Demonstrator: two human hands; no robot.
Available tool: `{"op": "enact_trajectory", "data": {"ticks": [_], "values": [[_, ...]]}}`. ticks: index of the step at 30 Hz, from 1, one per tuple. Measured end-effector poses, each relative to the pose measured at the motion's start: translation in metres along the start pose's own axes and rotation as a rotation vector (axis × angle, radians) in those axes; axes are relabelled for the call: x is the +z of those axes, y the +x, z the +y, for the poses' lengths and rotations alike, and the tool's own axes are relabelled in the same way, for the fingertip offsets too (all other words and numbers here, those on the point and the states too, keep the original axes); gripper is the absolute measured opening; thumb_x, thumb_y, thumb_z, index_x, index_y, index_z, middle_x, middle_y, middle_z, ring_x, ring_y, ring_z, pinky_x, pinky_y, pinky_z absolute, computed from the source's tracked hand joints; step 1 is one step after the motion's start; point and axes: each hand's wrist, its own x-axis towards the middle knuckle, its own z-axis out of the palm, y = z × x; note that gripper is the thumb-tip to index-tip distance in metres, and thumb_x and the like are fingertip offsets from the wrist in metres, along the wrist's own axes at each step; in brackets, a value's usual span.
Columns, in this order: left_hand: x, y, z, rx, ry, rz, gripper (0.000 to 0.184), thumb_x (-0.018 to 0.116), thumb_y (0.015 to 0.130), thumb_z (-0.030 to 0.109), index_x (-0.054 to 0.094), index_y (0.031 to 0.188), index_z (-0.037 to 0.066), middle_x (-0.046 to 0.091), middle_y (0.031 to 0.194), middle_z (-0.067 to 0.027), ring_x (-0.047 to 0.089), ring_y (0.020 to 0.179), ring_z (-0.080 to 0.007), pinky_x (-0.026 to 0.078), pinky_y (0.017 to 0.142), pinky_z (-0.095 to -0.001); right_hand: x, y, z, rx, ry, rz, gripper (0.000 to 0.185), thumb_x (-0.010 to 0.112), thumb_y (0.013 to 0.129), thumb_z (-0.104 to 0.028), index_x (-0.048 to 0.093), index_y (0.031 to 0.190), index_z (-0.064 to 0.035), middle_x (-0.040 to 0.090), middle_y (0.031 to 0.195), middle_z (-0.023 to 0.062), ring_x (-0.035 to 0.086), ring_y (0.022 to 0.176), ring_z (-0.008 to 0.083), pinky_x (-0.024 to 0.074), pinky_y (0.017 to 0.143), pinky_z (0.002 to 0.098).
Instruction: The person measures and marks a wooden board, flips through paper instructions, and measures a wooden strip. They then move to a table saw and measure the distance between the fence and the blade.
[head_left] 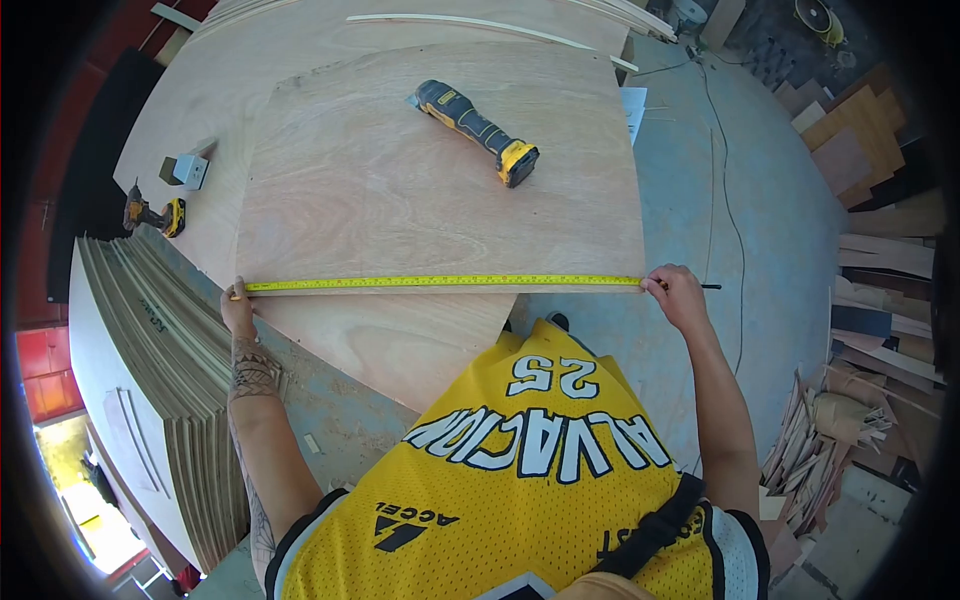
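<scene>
A yellow tape measure (445, 283) stretches straight along the near edge of a plywood sheet (400, 220). My left hand (238, 310) is closed on the tape's left end at the sheet's corner. At the opposite corner, my right hand (680, 298) pinches the other end with thumb and fingers. A thin dark stick, like a pencil or pen (711, 287), pokes out beyond the right hand. Farther back on the sheet lies a yellow and black cordless power tool (475, 130). The tape's case cannot be made out clearly.
Beneath the sheet lies a larger wood panel (390, 345). A cordless drill (155, 212) and a small box (190, 170) rest at left. Thick stacked boards (165, 400) stand by my left arm. Wood offcuts (820, 450) lean at right, and a cable (735, 215) crosses the floor.
</scene>
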Motion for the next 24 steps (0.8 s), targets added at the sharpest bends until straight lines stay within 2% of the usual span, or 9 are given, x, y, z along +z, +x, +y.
{"op": "enact_trajectory", "data": {"ticks": [2, 7, 10, 15, 19, 24], "values": [[-0.002, 0.006, -0.006, 0.015, 0.114, 0.019, 0.057, 0.079, 0.102, 0.044, 0.073, 0.131, -0.004, 0.078, 0.102, -0.0101, 0.071, 0.085, -0.0176, 0.056, 0.074, -0.0336, 0.001, 0.000, -0.001, -0.005, 0.007, -0.004, 0.018, 0.082, 0.097, -0.025, 0.082, 0.095, -0.0074, 0.076, 0.092, 0.0106, 0.069, 0.090, 0.0344, 0.0568, 0.084, 0.0488], [-0.004, 0.000, -0.002, 0.020, 0.154, 0.035, 0.060, 0.080, 0.100, 0.048, 0.074, 0.131, -0.003, 0.079, 0.103, -0.0101, 0.071, 0.086, -0.0186, 0.058, 0.075, -0.0354, 0.004, -0.001, 0.004, -0.021, 0.029, 0.005, 0.016, 0.082, 0.097, -0.025, 0.082, 0.097, -0.0084, 0.076, 0.091, 0.0105, 0.069, 0.089, 0.0343, 0.0566, 0.083, 0.0485], [-0.003, 0.003, -0.006, 0.021, 0.155, 0.041, 0.061, 0.079, 0.101, 0.050, 0.074, 0.132, -0.002, 0.080, 0.107, -0.0114, 0.073, 0.089, -0.0206, 0.059, 0.079, -0.0367, 0.006, -0.001, 0.005, -0.030, 0.041, 0.013, 0.016, 0.081, 0.098, -0.024, 0.082, 0.098, -0.0087, 0.076, 0.092, 0.0103, 0.068, 0.089, 0.0342, 0.0565, 0.083, 0.0482], [0.003, 0.001, -0.008, 0.051, 0.196, 0.093, 0.064, 0.077, 0.103, 0.052, 0.071, 0.136, -0.003, 0.078, 0.123, -0.0177, 0.075, 0.107, -0.0269, 0.058, 0.093, -0.0407, 0.006, -0.001, 0.014, -0.051, 0.069, 0.019, 0.015, 0.080, 0.098, -0.023, 0.082, 0.098, -0.0087, 0.076, 0.093, 0.0101, 0.068, 0.089, 0.0341, 0.0563, 0.083, 0.0481], [0.003, 0.006, -0.011, 0.051, 0.202, 0.086, 0.069, 0.076, 0.103, 0.054, 0.069, 0.141, -0.004, 0.077, 0.129, -0.0204, 0.074, 0.113, -0.0294, 0.058, 0.096, -0.0416, 0.005, -0.002, 0.010, -0.079, 0.105, 0.005, 0.012, 0.078, 0.099, -0.020, 0.082, 0.099, -0.0077, 0.076, 0.095, 0.0111, 0.068, 0.090, 0.0349, 0.0561, 0.084, 0.0476], [0.005, 0.008, -0.013, 0.024, 0.191, 0.068, 0.074, 0.076, 0.103, 0.056, 0.066, 0.144, -0.006, 0.076, 0.129, -0.0217, 0.074, 0.115, -0.0299, 0.059, 0.096, -0.0424, 0.002, 0.000, 0.012, -0.091, 0.165, -0.025, 0.012, 0.076, 0.099, -0.016, 0.081, 0.099, -0.0060, 0.076, 0.097, 0.0129, 0.069, 0.092, 0.0355, 0.0560, 0.085, 0.0465]]}}
